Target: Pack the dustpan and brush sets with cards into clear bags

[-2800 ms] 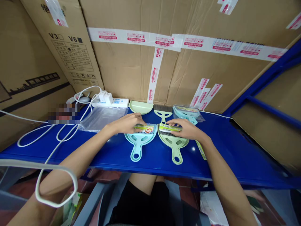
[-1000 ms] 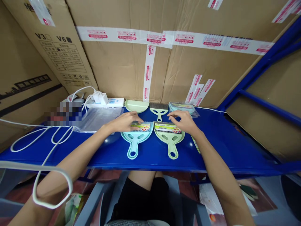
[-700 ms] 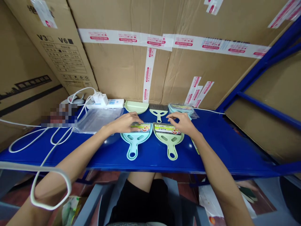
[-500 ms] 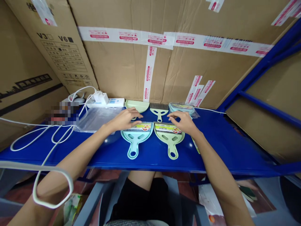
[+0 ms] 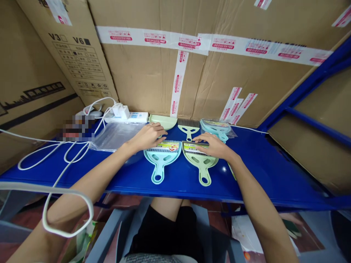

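Observation:
Two small dustpan-and-brush sets lie side by side on the blue table (image 5: pixel 255 164), handles toward me. The left set is a light blue dustpan (image 5: pixel 158 164) with a printed label across its brush; the right one is a green dustpan (image 5: pixel 203 166), labelled likewise. My left hand (image 5: pixel 150 137), fingers apart, is at the upper left of the blue set. Over the label of the green set is my right hand (image 5: pixel 210 145), its fingers stretched out; whether it presses on the label is hard to see. Neither hand grips anything.
Behind lie a green dustpan without a brush (image 5: pixel 164 121), a loose green brush (image 5: pixel 189 131) and a bagged blue set (image 5: pixel 215 128). Clear plastic bags (image 5: pixel 117 136), a power strip (image 5: pixel 141 117) and white cables (image 5: pixel 79 148) are at left. Cardboard (image 5: pixel 145 80) walls the back.
My right hand has moved down and left, from beside the green set's label to over it. My left hand stays near the blue set. The view has shifted slightly.

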`<state>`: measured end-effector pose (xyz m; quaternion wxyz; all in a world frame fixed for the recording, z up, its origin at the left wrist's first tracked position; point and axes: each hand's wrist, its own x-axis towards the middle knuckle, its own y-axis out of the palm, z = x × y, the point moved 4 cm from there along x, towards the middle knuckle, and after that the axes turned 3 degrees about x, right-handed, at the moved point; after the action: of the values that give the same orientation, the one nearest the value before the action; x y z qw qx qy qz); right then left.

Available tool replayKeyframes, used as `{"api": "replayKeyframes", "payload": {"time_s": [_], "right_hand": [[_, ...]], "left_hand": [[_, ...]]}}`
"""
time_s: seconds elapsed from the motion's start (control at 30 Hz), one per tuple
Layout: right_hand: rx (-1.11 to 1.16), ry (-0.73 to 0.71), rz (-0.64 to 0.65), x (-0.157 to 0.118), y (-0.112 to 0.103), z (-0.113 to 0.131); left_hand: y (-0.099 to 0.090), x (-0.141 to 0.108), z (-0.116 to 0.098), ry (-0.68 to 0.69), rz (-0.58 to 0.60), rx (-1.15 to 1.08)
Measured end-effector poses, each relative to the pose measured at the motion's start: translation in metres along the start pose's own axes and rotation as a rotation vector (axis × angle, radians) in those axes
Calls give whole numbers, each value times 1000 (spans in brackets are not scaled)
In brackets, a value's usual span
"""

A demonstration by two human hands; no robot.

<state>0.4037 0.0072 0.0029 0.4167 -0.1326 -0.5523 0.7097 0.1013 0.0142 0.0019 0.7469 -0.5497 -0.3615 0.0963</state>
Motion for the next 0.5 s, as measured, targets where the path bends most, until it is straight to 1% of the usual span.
{"api": "replayKeyframes", "payload": {"time_s": [0.07, 0.17, 0.33, 0.43, 0.5], "right_hand": [[1, -7, -32, 0, -1, 0], [-4, -21, -47, 0, -1, 3], [-4, -70, 1, 1, 1, 16], [-17, -121, 15, -1, 1, 37], [-42, -165, -11, -6, 5, 63]], "left_hand": [[0, 0, 0, -9, 1, 3], [0, 1, 0, -27, 5, -9], [-2, 2, 1, -57, -4, -28], [-4, 2, 2, -60, -8, 12], [-5, 2, 3, -59, -20, 37]]}}
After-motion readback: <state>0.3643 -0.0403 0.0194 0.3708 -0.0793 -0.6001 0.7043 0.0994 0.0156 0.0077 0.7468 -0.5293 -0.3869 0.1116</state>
